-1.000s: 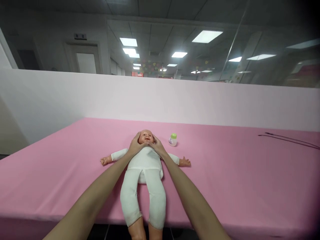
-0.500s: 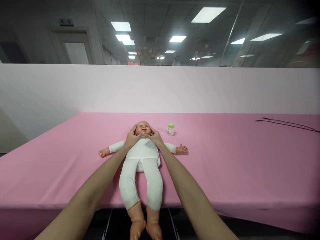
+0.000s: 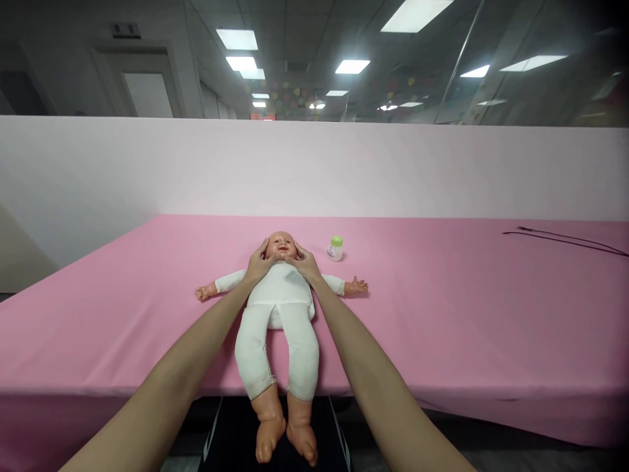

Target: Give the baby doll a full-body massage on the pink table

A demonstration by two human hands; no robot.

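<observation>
A baby doll [image 3: 281,288] lies on its back on the pink-covered table, its head away from me and its feet hanging over the near edge. It has a white cloth body, with arms spread to both sides. My left hand [image 3: 259,261] cups the left side of the doll's head, fingers curved along the cheek and thumb by the chin. On the other side my right hand [image 3: 304,262] holds the head in the same way, its thumb also near the chin. Both palms are hidden from view.
A small clear jar with a green lid [image 3: 335,249] stands right of the doll's head. Thin black cables [image 3: 565,240] lie at the far right of the pink table cover [image 3: 442,314]. A white partition [image 3: 314,170] with glass above rises behind.
The view has tilted down slightly, so everything sits a little higher in the picture. Both hands stay at the doll's head, with hardly any visible shift.
</observation>
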